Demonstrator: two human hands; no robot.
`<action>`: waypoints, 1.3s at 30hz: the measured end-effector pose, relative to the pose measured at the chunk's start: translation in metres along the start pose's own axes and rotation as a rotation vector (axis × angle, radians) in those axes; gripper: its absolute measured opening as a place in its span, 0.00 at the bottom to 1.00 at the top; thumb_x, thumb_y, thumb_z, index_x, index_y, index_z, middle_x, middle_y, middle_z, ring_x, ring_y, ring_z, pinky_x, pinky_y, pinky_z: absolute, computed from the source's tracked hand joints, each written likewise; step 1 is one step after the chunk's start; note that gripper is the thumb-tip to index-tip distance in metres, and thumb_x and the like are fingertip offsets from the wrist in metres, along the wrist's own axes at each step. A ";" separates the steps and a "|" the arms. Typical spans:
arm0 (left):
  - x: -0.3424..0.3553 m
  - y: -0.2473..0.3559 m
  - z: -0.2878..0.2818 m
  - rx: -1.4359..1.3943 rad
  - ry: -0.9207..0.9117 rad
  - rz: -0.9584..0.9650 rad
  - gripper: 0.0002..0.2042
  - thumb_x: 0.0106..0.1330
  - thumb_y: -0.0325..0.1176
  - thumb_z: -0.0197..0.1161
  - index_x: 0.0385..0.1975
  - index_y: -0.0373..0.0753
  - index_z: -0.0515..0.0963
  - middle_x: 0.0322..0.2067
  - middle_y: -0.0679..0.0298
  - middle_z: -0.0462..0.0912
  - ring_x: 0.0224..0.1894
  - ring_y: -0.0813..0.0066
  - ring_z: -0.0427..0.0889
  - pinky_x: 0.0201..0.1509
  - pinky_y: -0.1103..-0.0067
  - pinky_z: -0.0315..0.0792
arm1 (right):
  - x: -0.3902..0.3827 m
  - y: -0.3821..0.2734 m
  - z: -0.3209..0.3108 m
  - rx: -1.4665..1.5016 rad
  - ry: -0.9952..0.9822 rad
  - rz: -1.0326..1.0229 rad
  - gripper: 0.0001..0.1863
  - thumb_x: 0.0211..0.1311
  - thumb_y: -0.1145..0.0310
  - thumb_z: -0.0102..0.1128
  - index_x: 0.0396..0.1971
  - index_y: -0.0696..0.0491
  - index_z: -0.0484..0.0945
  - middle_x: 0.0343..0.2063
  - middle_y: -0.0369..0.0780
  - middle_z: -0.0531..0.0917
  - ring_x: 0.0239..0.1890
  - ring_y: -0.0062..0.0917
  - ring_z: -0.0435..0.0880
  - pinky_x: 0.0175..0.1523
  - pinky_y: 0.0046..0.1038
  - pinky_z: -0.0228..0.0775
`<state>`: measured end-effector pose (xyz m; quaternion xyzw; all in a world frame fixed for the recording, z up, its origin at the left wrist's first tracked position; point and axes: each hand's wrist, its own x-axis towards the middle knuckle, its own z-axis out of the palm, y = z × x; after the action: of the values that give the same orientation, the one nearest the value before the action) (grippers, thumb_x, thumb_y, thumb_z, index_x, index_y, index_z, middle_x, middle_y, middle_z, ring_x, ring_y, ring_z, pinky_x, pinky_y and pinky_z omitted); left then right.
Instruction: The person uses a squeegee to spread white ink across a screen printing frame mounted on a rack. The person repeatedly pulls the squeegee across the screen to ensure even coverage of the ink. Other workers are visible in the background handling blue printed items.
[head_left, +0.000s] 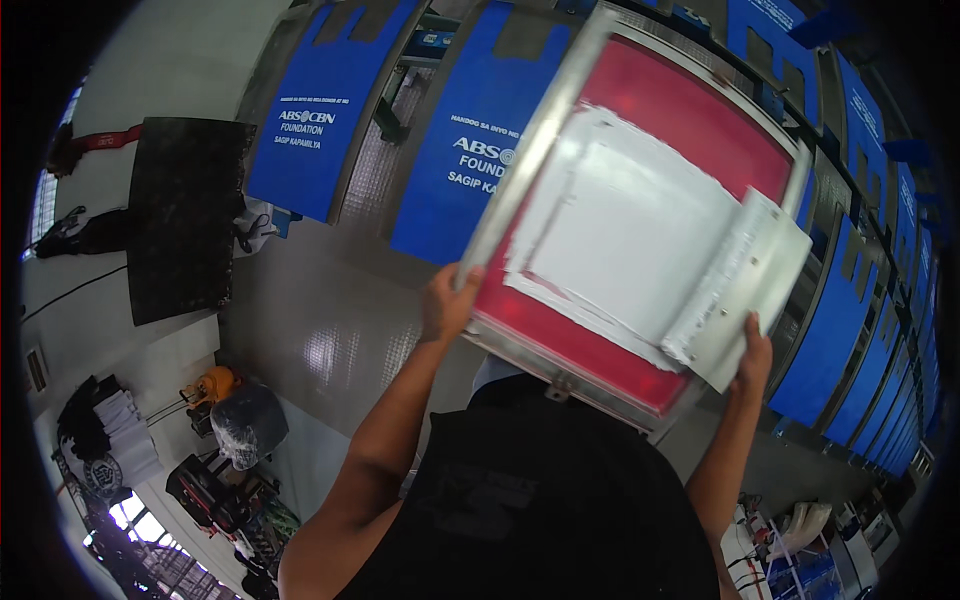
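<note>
A screen printing frame (525, 150) with a metal rim and red mesh is tilted in front of me, off the blue cloths beneath. White ink (625, 230) covers the middle of its mesh. My left hand (447, 303) is closed on the frame's left rim near the lower corner. Across the right part of the mesh lies a squeegee (755, 285) with a broad pale metal plate, its edge coated in white ink. My right hand (752, 360) presses its thumb on the squeegee's plate; its other fingers are mostly hidden behind, so whether they also grip the rim cannot be told.
Blue printed vest-shaped cloths (300, 110) on grey boards stand in rows at the back and right. A dark panel (188, 215) is at the left. Beyond the grey floor (300, 290) are a plastic-wrapped chair (250, 425) and, lower right, a cluttered shelf (800, 560).
</note>
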<state>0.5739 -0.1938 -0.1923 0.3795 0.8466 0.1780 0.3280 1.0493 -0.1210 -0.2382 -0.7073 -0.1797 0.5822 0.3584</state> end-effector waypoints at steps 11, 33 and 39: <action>-0.049 0.052 0.117 -0.043 -0.065 0.036 0.26 0.63 0.53 0.66 0.45 0.33 0.82 0.34 0.52 0.86 0.37 0.63 0.86 0.44 0.71 0.77 | 0.048 0.019 -0.116 0.163 0.054 0.006 0.28 0.65 0.53 0.65 0.47 0.66 0.76 0.37 0.49 0.85 0.35 0.33 0.87 0.41 0.35 0.82; -0.099 0.052 0.172 -0.044 0.059 0.071 0.21 0.71 0.45 0.59 0.27 0.29 0.76 0.19 0.69 0.70 0.25 0.82 0.64 0.28 0.76 0.60 | 0.098 0.005 -0.161 0.106 -0.179 0.068 0.24 0.67 0.55 0.64 0.48 0.62 0.77 0.38 0.42 0.85 0.38 0.24 0.84 0.45 0.29 0.78; -0.091 0.046 0.176 -0.074 -0.026 0.082 0.20 0.73 0.46 0.56 0.36 0.30 0.79 0.22 0.64 0.76 0.27 0.79 0.71 0.33 0.77 0.66 | 0.107 0.006 -0.161 0.138 -0.153 0.086 0.25 0.65 0.54 0.65 0.49 0.62 0.77 0.40 0.42 0.85 0.38 0.26 0.85 0.45 0.30 0.78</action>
<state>0.7644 -0.2244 -0.2555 0.4040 0.8188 0.2174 0.3451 1.2296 -0.1013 -0.3067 -0.6416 -0.1355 0.6603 0.3659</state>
